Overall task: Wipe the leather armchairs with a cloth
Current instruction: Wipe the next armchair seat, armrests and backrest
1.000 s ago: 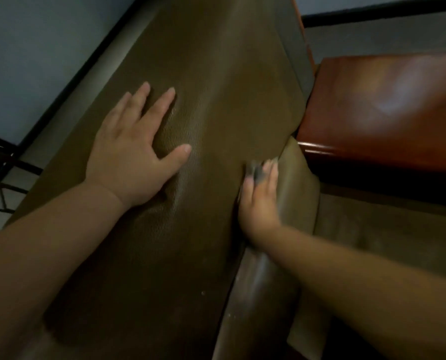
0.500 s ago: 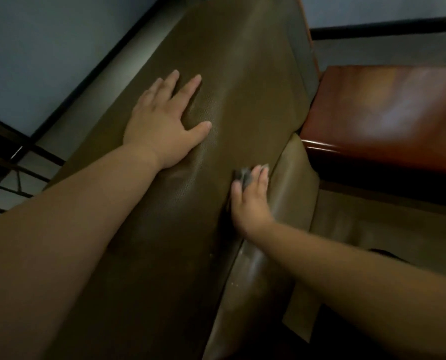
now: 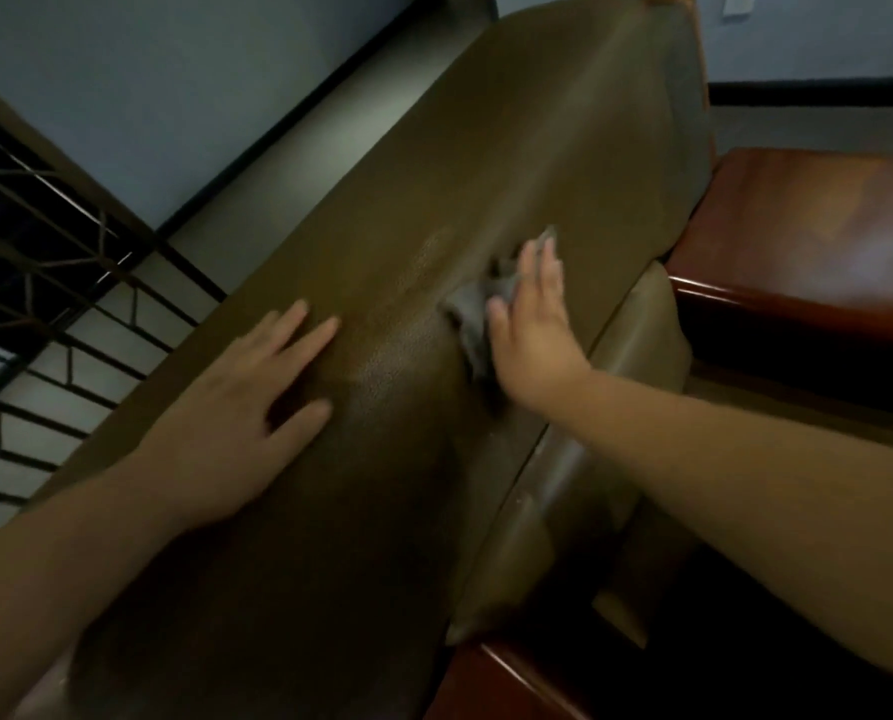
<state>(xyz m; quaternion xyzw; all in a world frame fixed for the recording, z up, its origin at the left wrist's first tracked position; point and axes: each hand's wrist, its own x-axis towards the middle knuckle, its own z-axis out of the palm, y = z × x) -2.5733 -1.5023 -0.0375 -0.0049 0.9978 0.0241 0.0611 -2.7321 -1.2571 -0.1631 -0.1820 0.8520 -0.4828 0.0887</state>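
Under my right hand (image 3: 530,330): the cloth (image 3: 478,317), pressed flat on the chair back (image 3: 512,163), fingers straight.
Cloth: gray, thin, soft and floppy. I think it is light and bunches easily, so a flat palm on top holds it best.
Left hand (image 3: 257,402): fingers spread, resting on the leather, holding nothing.
Leather: olive, smooth, puffy, a bit shiny.
Armrest (image 3: 808,226): red-brown wood, hard, glossy.

support: olive leather armchair (image 3: 512,163) back | on it: grey cloth (image 3: 473,309), left hand (image 3: 246,402) flat
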